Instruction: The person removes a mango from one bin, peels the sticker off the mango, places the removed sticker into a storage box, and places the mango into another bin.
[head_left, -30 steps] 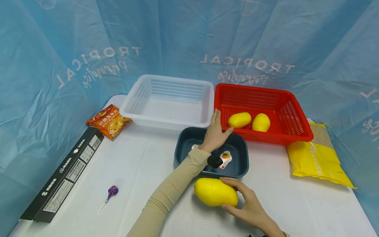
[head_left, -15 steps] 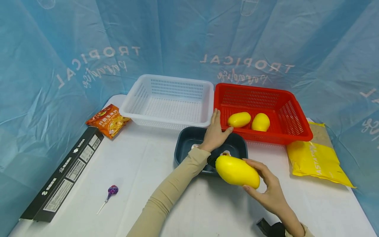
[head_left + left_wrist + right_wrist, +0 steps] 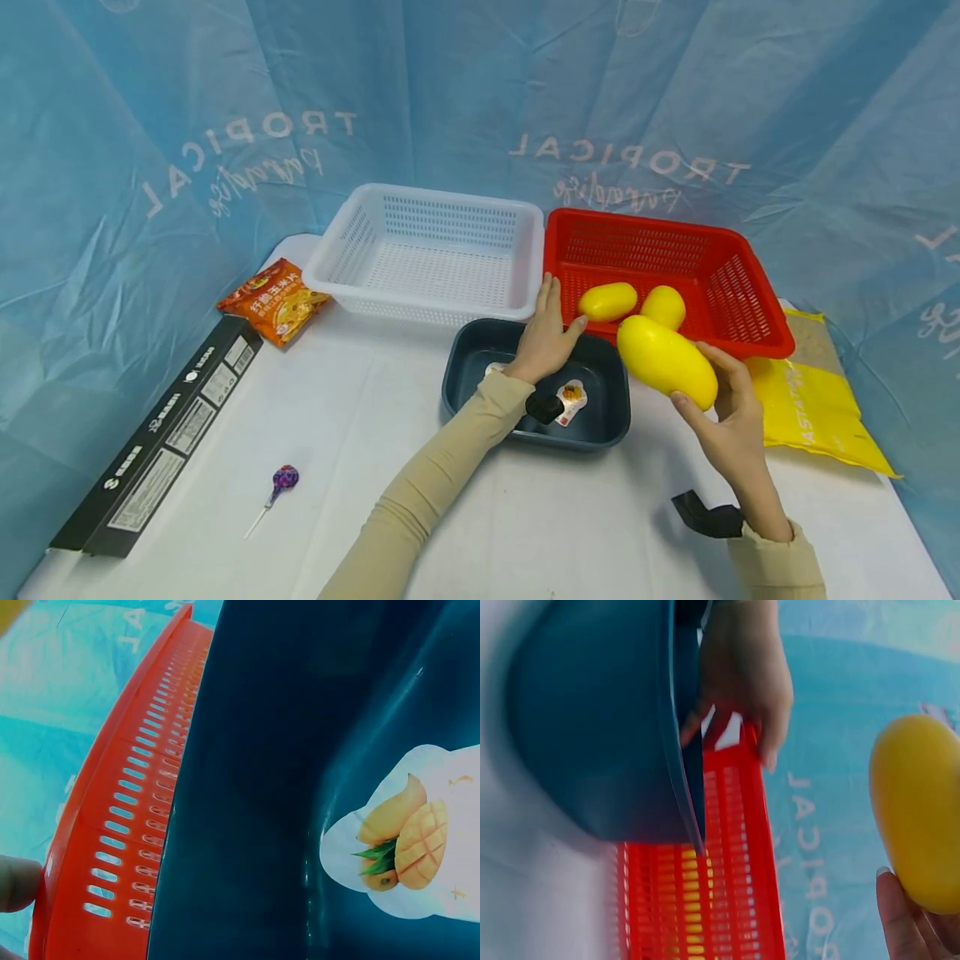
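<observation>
My right hand (image 3: 731, 417) grips a large yellow mango (image 3: 666, 360) between thumb and fingers. It is raised just in front of the red basket (image 3: 750, 321), to the right of the dark blue bin (image 3: 617, 408). Two other mangoes, one on the left (image 3: 607, 302) and one on the right (image 3: 663, 307), lie in that basket; the held one partly covers the right one. My left hand (image 3: 542, 343) reaches across the bin with fairly straight fingers at the red basket's left front corner. In the left wrist view a fingertip (image 3: 19, 883) touches the red rim.
A white basket (image 3: 427, 310) stands left of the red one. An orange snack bag (image 3: 276, 302) and a long black box (image 3: 161, 433) lie at the left, with a lollipop (image 3: 283, 480) nearer. At the right is a yellow packet (image 3: 806, 408). Mango stickers (image 3: 572, 400) lie inside the bin.
My right hand has lifted the mango from the table in front of the bin and carried it up, rightward and forward to the red basket's front edge. My left hand stays in place.
</observation>
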Available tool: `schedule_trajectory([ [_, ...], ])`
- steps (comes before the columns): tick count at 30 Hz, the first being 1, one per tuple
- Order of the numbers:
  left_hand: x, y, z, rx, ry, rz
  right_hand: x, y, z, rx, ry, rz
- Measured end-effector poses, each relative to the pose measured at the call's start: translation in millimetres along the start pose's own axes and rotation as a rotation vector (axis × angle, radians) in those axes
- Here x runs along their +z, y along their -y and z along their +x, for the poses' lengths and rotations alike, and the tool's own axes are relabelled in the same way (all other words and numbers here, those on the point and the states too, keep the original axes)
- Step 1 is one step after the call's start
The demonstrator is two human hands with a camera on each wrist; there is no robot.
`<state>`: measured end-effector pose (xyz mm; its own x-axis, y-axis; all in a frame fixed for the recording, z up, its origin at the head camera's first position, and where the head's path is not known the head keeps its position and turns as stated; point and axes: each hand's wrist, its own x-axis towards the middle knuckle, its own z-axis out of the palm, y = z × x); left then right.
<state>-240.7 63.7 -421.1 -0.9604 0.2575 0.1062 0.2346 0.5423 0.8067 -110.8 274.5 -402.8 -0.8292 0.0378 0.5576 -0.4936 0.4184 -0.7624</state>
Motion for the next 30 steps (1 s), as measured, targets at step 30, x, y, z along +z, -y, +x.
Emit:
schedule_trajectory([
  [30, -1.9, 0.1, -0.7, -0.020, 0.003, 0.009, -6, -72, 81, 0.351, -0.435, -0.121],
])
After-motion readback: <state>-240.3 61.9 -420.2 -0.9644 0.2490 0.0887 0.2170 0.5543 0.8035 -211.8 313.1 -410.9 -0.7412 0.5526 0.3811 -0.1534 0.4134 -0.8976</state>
